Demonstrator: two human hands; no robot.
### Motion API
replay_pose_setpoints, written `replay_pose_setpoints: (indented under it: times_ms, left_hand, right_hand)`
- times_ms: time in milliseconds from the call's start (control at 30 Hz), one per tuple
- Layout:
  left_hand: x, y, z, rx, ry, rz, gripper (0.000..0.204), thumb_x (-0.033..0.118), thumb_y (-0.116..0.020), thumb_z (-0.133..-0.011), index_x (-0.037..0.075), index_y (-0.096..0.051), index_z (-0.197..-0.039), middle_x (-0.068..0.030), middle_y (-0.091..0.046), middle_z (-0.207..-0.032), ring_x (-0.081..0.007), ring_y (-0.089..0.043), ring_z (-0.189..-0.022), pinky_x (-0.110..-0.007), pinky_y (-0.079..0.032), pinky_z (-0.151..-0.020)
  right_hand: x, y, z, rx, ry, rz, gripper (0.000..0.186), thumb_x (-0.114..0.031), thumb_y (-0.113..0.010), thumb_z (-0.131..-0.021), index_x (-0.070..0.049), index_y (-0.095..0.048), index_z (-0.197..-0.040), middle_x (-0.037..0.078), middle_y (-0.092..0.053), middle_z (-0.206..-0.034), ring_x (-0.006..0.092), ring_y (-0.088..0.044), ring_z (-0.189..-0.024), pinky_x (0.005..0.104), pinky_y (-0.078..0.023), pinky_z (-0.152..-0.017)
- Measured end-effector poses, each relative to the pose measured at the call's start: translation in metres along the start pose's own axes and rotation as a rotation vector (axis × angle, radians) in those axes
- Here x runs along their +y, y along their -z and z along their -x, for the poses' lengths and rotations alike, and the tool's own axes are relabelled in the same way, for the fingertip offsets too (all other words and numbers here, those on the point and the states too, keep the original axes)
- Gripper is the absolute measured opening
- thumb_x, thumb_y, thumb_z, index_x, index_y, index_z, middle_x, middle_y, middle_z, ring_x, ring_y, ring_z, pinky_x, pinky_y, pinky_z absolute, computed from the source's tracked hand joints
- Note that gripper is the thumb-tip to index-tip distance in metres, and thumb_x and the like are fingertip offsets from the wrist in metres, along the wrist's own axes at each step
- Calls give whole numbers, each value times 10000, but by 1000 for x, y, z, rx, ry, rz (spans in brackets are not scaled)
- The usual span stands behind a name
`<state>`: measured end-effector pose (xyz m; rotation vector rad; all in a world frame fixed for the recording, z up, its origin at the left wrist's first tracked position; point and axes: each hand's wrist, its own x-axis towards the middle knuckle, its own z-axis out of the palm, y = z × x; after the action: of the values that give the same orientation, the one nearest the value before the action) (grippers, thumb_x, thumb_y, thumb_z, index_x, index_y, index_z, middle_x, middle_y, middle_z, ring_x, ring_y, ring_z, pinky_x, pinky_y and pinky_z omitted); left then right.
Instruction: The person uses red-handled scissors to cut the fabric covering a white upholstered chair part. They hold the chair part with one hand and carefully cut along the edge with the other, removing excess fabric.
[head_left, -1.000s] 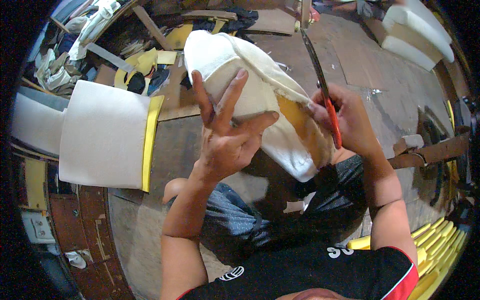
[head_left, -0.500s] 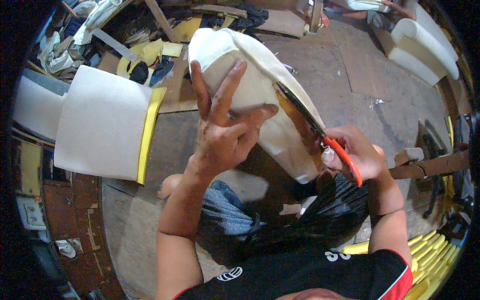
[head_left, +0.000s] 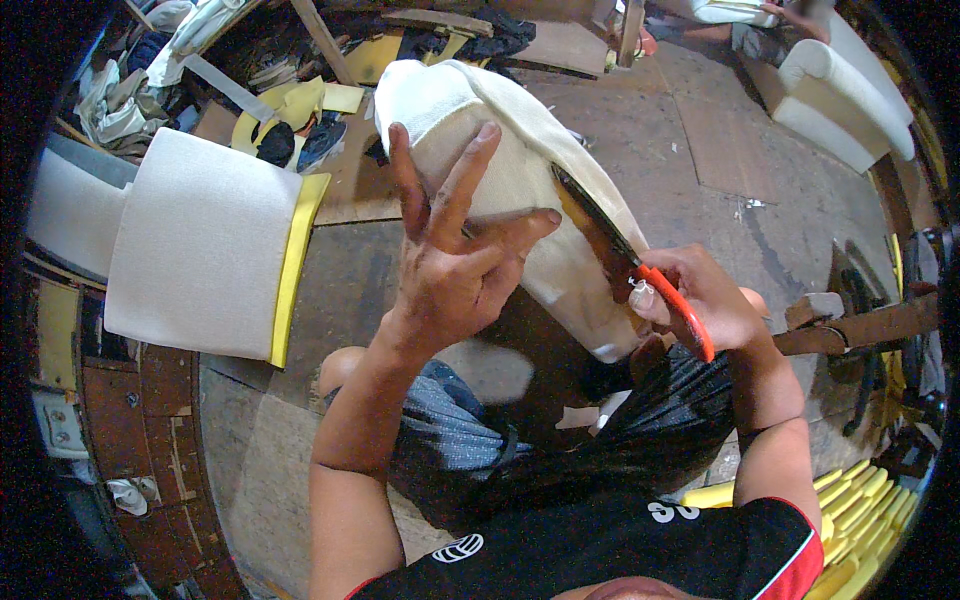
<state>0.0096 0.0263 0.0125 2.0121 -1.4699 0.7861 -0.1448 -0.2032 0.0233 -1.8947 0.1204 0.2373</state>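
Observation:
A cream fabric-covered padded piece (head_left: 490, 180), rounded at its far end, stands in front of me between my knees. Against its near face rests my left hand (head_left: 450, 275), its fingers spread apart and gripping nothing. My right hand (head_left: 705, 290) is closed on the red handles of a pair of scissors (head_left: 680, 310). The dark blades point away and to the left, along a loose edge of the cream fabric. Brown board shows beside the blades. Whether the fabric lies between the blades, I cannot tell.
On the left lies a pale cushion (head_left: 205, 245) with a yellow foam edge. Fabric and foam scraps (head_left: 285, 115) are heaped at the far left. A cream armchair part (head_left: 840, 105) stands far right, near another person's hand. Yellow foam strips (head_left: 865, 510) are stacked at the lower right.
My right hand and the scissors' handles have shifted slightly left and away from me. My left hand stays spread on the padded piece, nearly unmoved.

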Motion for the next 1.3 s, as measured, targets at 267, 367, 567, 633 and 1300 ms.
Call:
replay_pose_setpoints:
  times_ms: [267,367,567,633,1300]
  left_hand:
    - [4,-1,-3,-5,-9,31,307,102,-687,-713,235,-784,-971,-130,-388,-1506,-521,-71,-1440,-646,-42,-1165]
    - [2,0,-1,1,-4,43,328,86,-681,-697,233,-783,-972,-133,-391,-1503,-518,-76,-1440,-644,-39,-1168]
    - [2,4,-2,-19,-14,46,277,107,-661,-750,221,-778,-973,-163,-395,-1497,-447,-181,-1448,-646,-11,-1162]
    - [2,4,-2,-2,-7,59,289,101,-658,-740,223,-778,-972,-165,-394,-1498,-453,-176,-1447,-646,-11,-1163]
    - [12,-1,-1,-60,-25,58,310,66,-652,-709,218,-789,-942,-132,-373,-1519,-539,-36,-1439,-637,-57,-1168]
  right_hand:
    - [10,2,1,31,89,-4,313,-301,-745,-869,-2,-661,-908,-33,-559,-740,70,-484,-700,275,-406,-589]
    - [13,-1,2,51,119,-206,299,-275,-753,-865,3,-652,-913,-42,-564,-772,67,-494,-723,261,-419,-612]
    - [3,9,6,-64,136,-155,336,-321,-716,-900,3,-642,-952,-28,-585,-783,59,-504,-736,251,-444,-635]
    - [-1,9,11,-33,55,-168,350,-337,-706,-906,1,-642,-969,-25,-590,-784,63,-507,-728,255,-446,-625]
    - [13,23,5,-115,157,5,395,-384,-698,-897,2,-639,-958,14,-572,-707,71,-476,-657,281,-413,-560]
